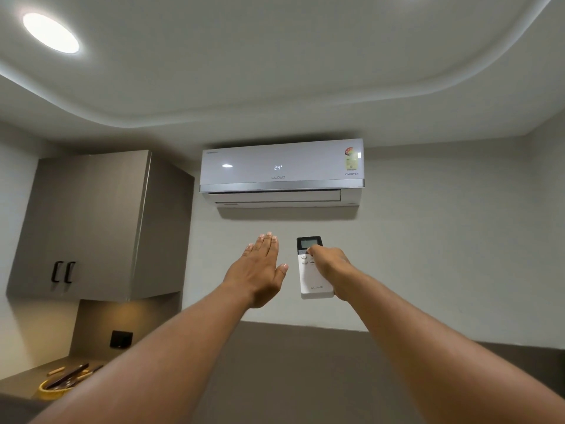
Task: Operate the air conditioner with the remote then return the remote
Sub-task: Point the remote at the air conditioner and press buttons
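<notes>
A white air conditioner point(281, 172) hangs high on the wall, its front showing 24 and its lower flap slightly apart. My right hand point(331, 266) holds a white remote point(313, 280) with a dark screen at its top, pointed up toward the unit, with my thumb on the buttons just under the screen. My left hand point(261, 267) is raised flat beside the remote, fingers together and palm facing away, holding nothing.
A grey wall cabinet point(101, 224) with two black handles hangs at the left. Below it, a counter carries a yellow basket point(53, 390) with dark utensils. A black wall switch point(121, 339) sits above the counter. A round ceiling light point(50, 32) glows at top left.
</notes>
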Demonstrator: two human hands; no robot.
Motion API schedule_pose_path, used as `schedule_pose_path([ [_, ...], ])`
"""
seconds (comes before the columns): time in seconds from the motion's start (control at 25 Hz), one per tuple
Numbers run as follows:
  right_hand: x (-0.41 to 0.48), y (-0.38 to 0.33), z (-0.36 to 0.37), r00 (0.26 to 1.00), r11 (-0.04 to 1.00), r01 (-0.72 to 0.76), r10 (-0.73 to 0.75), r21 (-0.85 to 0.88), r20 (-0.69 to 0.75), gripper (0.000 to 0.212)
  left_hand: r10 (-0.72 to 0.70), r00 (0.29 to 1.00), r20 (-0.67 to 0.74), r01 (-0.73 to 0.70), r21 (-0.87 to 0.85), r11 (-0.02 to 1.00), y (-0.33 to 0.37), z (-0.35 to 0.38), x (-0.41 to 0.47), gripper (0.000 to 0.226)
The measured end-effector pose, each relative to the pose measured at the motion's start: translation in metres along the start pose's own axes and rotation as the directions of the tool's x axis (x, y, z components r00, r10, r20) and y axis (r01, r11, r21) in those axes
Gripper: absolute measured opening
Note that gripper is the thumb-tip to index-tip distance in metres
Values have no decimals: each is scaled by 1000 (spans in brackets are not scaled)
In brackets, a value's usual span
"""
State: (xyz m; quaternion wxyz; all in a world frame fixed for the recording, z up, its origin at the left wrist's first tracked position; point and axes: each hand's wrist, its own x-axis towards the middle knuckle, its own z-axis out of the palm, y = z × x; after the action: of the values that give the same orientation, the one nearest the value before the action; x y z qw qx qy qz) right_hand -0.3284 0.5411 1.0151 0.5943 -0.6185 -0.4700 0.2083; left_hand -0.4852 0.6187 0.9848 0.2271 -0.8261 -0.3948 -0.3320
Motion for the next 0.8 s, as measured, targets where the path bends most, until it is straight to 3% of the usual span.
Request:
schedule_pose_path([
  [0.8, -5, 12, 4, 1000, 1000, 3, -3, -10, 8, 23, 28, 999, 23, -29, 25, 999, -6, 8, -7, 68],
])
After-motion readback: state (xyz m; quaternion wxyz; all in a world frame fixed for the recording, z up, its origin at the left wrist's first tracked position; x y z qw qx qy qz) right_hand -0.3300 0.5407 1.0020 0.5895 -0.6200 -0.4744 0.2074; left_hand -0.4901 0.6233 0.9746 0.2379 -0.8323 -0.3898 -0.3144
